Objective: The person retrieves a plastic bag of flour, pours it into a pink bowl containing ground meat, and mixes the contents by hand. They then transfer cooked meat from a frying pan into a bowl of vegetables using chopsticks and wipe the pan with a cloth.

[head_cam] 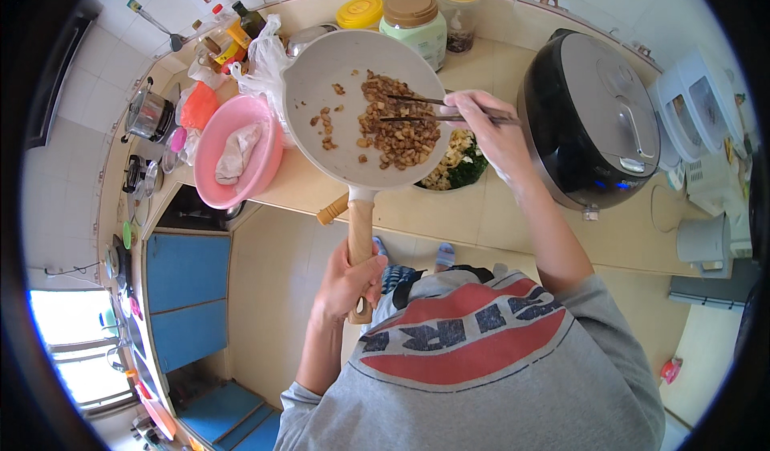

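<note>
My left hand (352,279) grips the wooden handle (361,228) of a pale frying pan (325,84), which is held up over the counter. Browned diced food (400,132) lies mostly in the right half of the pan, with some loose bits on the left. In my right hand (481,120) is a pair of dark chopsticks (421,118), their tips in the browned pieces. Partly hidden under the pan's right edge, a container holds chopped dark greens (469,171) and pale yellow crumbled food (448,168).
A pink basin (207,162) with a whitish cloth (237,156) stands left of the pan. To the right is a black rice cooker (586,120). Behind are a brown-lidded jar (412,20) and a white plastic bag (261,60). A wooden handle (332,210) juts past the counter edge.
</note>
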A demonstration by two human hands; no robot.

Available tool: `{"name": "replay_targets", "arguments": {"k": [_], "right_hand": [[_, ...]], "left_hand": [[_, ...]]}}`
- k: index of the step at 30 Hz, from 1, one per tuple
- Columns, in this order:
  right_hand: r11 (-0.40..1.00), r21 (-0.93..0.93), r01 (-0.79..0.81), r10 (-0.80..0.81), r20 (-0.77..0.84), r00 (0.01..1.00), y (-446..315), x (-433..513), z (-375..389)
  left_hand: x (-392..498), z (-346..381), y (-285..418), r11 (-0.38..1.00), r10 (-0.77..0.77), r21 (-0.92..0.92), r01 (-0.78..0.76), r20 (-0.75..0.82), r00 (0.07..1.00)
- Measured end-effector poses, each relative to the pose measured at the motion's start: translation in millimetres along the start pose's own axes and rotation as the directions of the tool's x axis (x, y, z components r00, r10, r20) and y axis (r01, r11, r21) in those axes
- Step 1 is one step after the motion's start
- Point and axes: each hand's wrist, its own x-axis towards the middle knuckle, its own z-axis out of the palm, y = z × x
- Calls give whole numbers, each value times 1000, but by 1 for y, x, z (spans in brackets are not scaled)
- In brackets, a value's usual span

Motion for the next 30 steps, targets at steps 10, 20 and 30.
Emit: {"name": "replay_targets", "arguments": {"k": [10,20,30], "right_hand": [[978,-190,-86,108,110,988,23,24,-12],[919,-395,-5,55,115,992,10,26,-20],[932,-359,44,-3,115,993,-14,4,-17]], "left_hand": [[19,4,-13,996,80,53,-77,-65,995],[31,-1,-18,990,118,87,-110,-87,989],[36,0,-22,988,109,125,-96,-107,988]]}}
